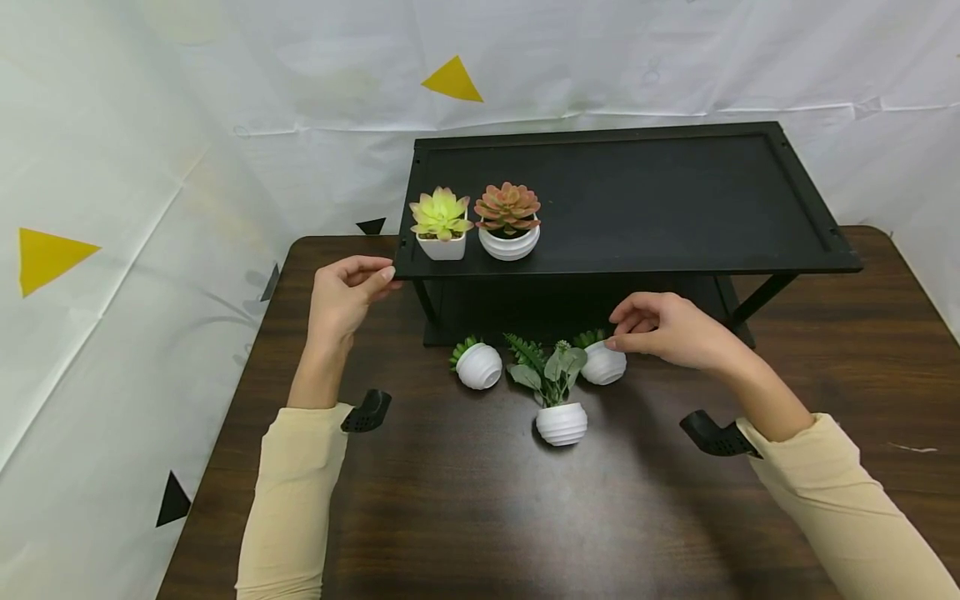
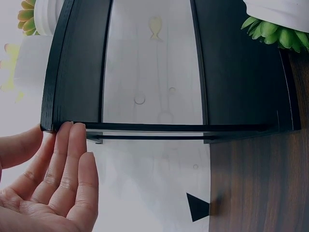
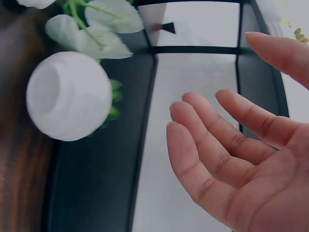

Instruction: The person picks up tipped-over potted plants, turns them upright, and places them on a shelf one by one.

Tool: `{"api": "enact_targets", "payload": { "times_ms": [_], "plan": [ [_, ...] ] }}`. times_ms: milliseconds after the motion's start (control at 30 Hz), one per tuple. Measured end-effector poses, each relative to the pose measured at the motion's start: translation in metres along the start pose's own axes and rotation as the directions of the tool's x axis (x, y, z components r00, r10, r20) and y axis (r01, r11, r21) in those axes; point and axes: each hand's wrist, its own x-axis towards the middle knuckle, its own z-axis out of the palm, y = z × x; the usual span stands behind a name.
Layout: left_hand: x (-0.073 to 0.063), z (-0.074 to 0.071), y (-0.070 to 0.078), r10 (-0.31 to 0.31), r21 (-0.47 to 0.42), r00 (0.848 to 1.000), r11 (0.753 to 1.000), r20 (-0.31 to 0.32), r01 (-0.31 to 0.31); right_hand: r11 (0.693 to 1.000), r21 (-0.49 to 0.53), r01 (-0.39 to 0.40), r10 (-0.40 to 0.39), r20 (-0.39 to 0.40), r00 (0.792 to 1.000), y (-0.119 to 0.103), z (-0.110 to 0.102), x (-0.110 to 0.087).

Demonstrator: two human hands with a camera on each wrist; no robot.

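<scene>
My left hand (image 1: 345,292) pinches the front left corner of a black two-tier shelf (image 1: 660,200), thumb above and fingertips below in the left wrist view. Above a tipped white potted plant (image 1: 603,365), my right hand (image 1: 667,329) hovers with loosely bent fingers. In the right wrist view nothing lies between those fingers (image 3: 183,147), and the pot (image 3: 67,96) is apart from them. On the shelf's top left stand a yellow-green succulent (image 1: 441,217) in a square white pot and a reddish succulent (image 1: 508,212) in a round one.
Before the shelf, a leafy plant in a ribbed white pot (image 1: 561,423) and another tipped white pot (image 1: 480,367) lie on the dark wooden table (image 1: 465,517). White sheeting (image 1: 337,75) with yellow and black patches hangs behind and at left. A black device sits on each wrist.
</scene>
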Motion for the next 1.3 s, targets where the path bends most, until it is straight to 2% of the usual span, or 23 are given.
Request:
{"api": "enact_targets", "payload": {
  "times_ms": [600, 833, 1300],
  "plan": [
    [0.0, 0.0, 0.001, -0.005, -0.008, 1.0, 1.0, 0.004, 0.005, 0.991, -0.064, -0.116, 0.112, -0.059, 0.992, 0.033, 0.017, -0.001],
    [-0.001, 0.0, 0.0, 0.03, 0.006, 1.0, 1.0, 0.004, -0.03, 0.981, -0.07, -0.181, 0.18, -0.024, 0.983, 0.044, 0.023, 0.004],
    [-0.001, 0.0, 0.0, 0.02, -0.001, 1.0, 1.0, -0.002, -0.02, 0.966, 0.016, -0.257, 0.256, 0.04, 0.966, 0.061, 0.033, 0.013]
  ]
}}
